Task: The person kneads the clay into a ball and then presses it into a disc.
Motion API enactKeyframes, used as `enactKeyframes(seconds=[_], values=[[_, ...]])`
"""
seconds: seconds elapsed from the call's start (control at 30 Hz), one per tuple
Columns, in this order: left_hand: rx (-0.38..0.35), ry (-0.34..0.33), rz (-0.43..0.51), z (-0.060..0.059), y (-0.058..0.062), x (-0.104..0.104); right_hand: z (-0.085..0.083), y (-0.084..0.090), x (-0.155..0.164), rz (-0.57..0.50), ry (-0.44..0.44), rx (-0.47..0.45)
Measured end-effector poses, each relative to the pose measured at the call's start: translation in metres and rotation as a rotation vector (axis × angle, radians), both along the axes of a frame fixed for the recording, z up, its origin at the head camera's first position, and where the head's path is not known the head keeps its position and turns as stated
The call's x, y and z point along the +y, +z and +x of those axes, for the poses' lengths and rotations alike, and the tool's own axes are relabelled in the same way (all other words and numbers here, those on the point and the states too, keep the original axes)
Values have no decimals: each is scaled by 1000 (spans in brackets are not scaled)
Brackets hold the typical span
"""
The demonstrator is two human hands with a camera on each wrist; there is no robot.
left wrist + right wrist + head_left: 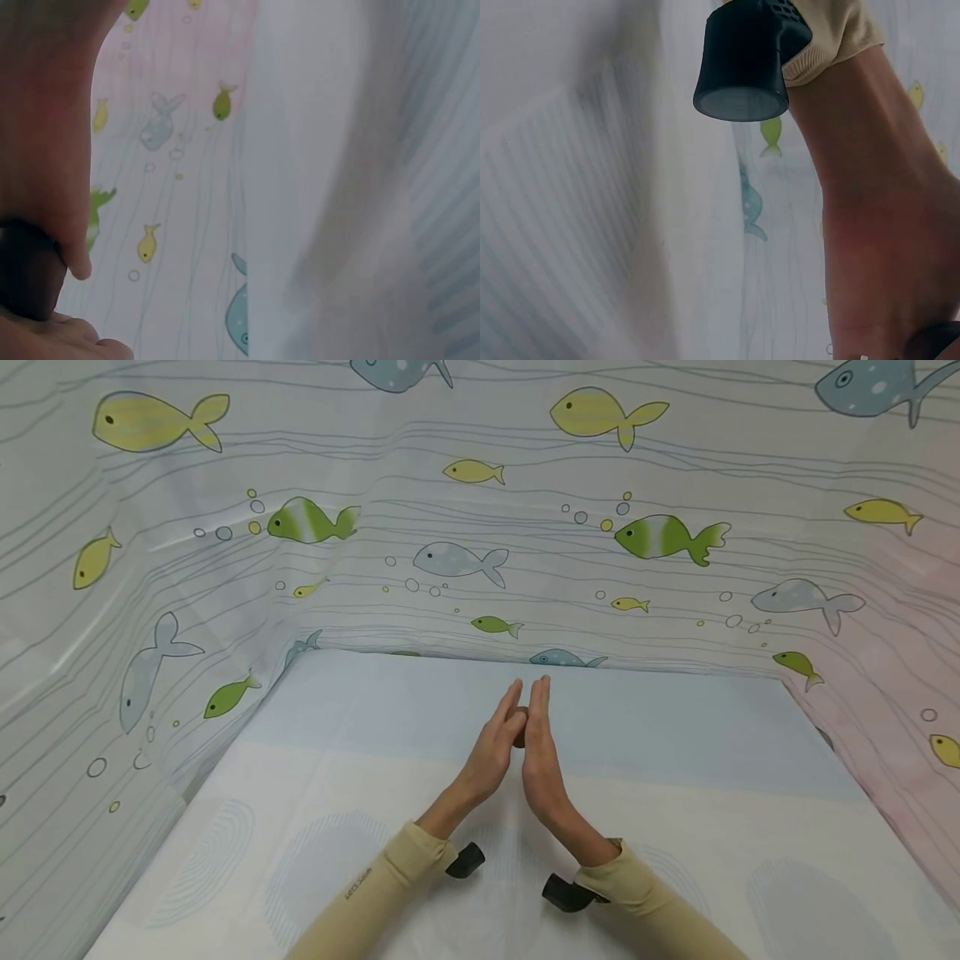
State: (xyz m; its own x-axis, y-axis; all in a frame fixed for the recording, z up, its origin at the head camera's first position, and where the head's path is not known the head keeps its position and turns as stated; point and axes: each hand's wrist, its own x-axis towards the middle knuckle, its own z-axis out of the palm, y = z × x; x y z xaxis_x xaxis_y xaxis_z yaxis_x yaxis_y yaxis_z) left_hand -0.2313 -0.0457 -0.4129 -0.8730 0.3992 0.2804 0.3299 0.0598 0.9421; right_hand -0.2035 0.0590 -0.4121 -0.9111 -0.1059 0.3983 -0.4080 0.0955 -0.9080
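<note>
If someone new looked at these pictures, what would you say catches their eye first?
Most likely the two hands, the left hand and right hand, pressed palm to palm above the middle of the table, with a small dark object held between the straight fingers. Next comes the fish-patterned curtain that walls the table on three sides.

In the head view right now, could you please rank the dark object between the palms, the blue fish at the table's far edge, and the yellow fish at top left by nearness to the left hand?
1. Dark object: pressed between the left hand and right hand.
2. Blue fish: just beyond the fingertips, low on the back curtain.
3. Yellow fish: high in the top left corner.
</note>
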Motion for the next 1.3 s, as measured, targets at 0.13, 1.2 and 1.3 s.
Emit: enactKeyframes(seconds=[0.13, 1.2, 1.3], values=[[11, 1, 11, -2, -8, 0, -2, 0, 1, 13, -11, -4], [190, 20, -2, 18, -2, 7, -39, 1, 15, -55, -62, -30], [198, 24, -4, 20, 0, 8, -41, -1, 16, -67, -51, -22]])
